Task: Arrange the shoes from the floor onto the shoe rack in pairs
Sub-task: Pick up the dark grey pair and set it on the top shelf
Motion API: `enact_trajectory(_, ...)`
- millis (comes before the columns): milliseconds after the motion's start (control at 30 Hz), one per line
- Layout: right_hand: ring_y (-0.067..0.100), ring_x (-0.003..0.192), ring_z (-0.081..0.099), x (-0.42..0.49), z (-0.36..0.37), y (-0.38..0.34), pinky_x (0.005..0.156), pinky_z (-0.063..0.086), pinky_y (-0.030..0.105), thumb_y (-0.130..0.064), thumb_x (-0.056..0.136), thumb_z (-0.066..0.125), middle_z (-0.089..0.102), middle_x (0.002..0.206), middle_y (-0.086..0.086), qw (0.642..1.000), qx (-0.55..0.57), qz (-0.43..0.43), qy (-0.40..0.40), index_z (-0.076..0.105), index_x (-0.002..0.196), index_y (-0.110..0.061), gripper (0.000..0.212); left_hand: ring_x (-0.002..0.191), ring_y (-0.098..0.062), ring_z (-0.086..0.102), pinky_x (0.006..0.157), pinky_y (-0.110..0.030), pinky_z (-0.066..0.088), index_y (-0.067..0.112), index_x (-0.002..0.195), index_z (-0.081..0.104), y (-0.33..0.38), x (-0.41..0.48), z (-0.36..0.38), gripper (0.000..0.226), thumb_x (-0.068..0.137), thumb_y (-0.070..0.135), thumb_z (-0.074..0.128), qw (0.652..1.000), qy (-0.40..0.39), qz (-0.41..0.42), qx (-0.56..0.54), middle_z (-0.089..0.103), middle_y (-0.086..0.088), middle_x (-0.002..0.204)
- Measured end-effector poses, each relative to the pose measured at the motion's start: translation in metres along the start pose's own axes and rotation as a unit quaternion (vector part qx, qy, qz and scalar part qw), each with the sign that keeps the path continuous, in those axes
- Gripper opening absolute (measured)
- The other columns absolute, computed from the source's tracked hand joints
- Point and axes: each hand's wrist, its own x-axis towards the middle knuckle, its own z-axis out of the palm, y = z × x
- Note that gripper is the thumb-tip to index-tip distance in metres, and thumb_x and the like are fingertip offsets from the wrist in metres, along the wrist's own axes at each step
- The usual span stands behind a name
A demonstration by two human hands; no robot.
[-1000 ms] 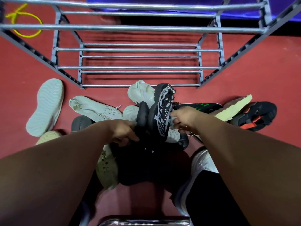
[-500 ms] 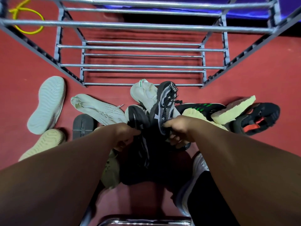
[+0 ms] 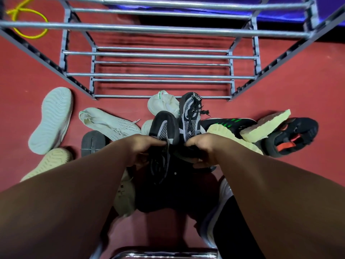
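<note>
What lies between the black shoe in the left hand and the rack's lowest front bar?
A white shoe with green trim lies there, as the head view shows.

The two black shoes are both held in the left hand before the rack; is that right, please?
Not quite: in the head view the left hand grips one black shoe, the right hand the other shoe, before the rack.

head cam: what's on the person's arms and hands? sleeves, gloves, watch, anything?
Nothing worn that shows. Left hand and right hand are bare: no gloves, rings or watch visible. Left forearm and right forearm are uncovered to the frame edge, with no sleeves, bands or markings.
</note>
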Motion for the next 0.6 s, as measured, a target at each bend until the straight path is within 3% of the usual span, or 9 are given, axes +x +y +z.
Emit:
enact_trajectory(67, 0.017, 0.046, 0.051, 0.001, 0.001, -0.001, 0.064, 0.054, 0.031, -0.023, 0.093, 0.062, 0.066, 0.086, 0.006, 1.000, 0.018, -0.001, 0.000, 0.063, 0.098, -0.019, 0.007, 0.098, -0.021, 0.063, 0.085, -0.034, 0.048, 0.017, 0.107, 0.073, 0.000, -0.002, -0.003, 0.047, 0.072, 0.046, 0.084, 1.000, 0.013, -0.001, 0.012, 0.073, -0.002, 0.104)
enact_trajectory(133, 0.023, 0.057, 0.061, 0.003, 0.002, -0.004, 0.072, 0.056, 0.036, -0.025, 0.087, 0.072, 0.067, 0.089, 0.012, 0.999, 0.039, -0.017, 0.026, 0.061, 0.088, -0.019, 0.012, 0.103, -0.026, 0.066, 0.097, -0.041, 0.050, 0.018, 0.108, 0.074, 0.003, -0.007, -0.004, 0.054, 0.068, 0.052, 0.086, 1.000, 0.023, 0.003, 0.007, 0.074, -0.005, 0.107)
enact_trajectory(200, 0.035, 0.084, 0.074, 0.006, -0.001, -0.008, 0.084, 0.056, 0.059, -0.025, 0.067, 0.082, 0.074, 0.105, 0.018, 0.996, 0.053, -0.041, 0.058, 0.065, 0.081, -0.019, 0.023, 0.098, -0.029, 0.070, 0.093, -0.044, 0.055, 0.016, 0.108, 0.074, 0.009, -0.005, -0.008, 0.055, 0.069, 0.053, 0.086, 0.999, 0.044, 0.017, -0.027, 0.076, -0.007, 0.103)
enact_trajectory(267, 0.044, 0.097, 0.073, 0.007, -0.002, -0.011, 0.080, 0.055, 0.067, -0.020, 0.059, 0.081, 0.072, 0.114, 0.023, 0.994, 0.074, -0.046, 0.064, 0.069, 0.088, -0.012, 0.032, 0.089, -0.027, 0.071, 0.078, -0.037, 0.058, 0.013, 0.107, 0.074, 0.014, -0.002, -0.013, 0.053, 0.074, 0.053, 0.082, 0.995, 0.074, 0.034, -0.057, 0.077, -0.007, 0.098)
enact_trajectory(333, 0.047, 0.102, 0.071, 0.008, -0.003, -0.011, 0.077, 0.059, 0.063, -0.015, 0.067, 0.081, 0.070, 0.117, 0.026, 0.992, 0.099, -0.051, 0.055, 0.071, 0.096, -0.004, 0.033, 0.082, -0.026, 0.071, 0.073, -0.036, 0.058, 0.011, 0.106, 0.075, 0.017, -0.002, -0.017, 0.046, 0.080, 0.048, 0.078, 0.993, 0.081, 0.044, -0.067, 0.077, -0.008, 0.097)
enact_trajectory(433, 0.048, 0.105, 0.069, 0.008, -0.003, -0.010, 0.079, 0.058, 0.065, -0.012, 0.069, 0.080, 0.067, 0.122, 0.026, 0.989, 0.124, -0.054, 0.056, 0.070, 0.104, 0.002, 0.038, 0.082, -0.029, 0.071, 0.092, -0.047, 0.057, 0.004, 0.110, 0.075, 0.013, -0.002, -0.018, 0.042, 0.083, 0.037, 0.077, 0.997, 0.057, -0.002, -0.048, 0.077, -0.014, 0.101)
enact_trajectory(567, 0.045, 0.102, 0.070, 0.007, -0.003, -0.013, 0.081, 0.060, 0.059, -0.005, 0.088, 0.074, 0.068, 0.119, 0.024, 0.988, 0.140, -0.051, 0.050, 0.068, 0.104, 0.000, 0.018, 0.102, -0.034, 0.069, 0.095, -0.055, 0.053, 0.011, 0.113, 0.073, -0.002, -0.002, -0.009, 0.072, 0.054, 0.047, 0.094, 0.997, 0.019, -0.072, -0.004, 0.073, -0.012, 0.111)
enact_trajectory(600, 0.044, 0.100, 0.070, 0.006, -0.003, -0.013, 0.077, 0.062, 0.056, -0.005, 0.090, 0.073, 0.068, 0.118, 0.024, 0.987, 0.146, -0.051, 0.046, 0.067, 0.104, 0.001, 0.017, 0.098, -0.033, 0.069, 0.090, -0.052, 0.055, 0.012, 0.114, 0.072, -0.004, -0.004, -0.006, 0.067, 0.058, 0.041, 0.093, 0.997, 0.022, -0.071, 0.004, 0.073, -0.011, 0.109)
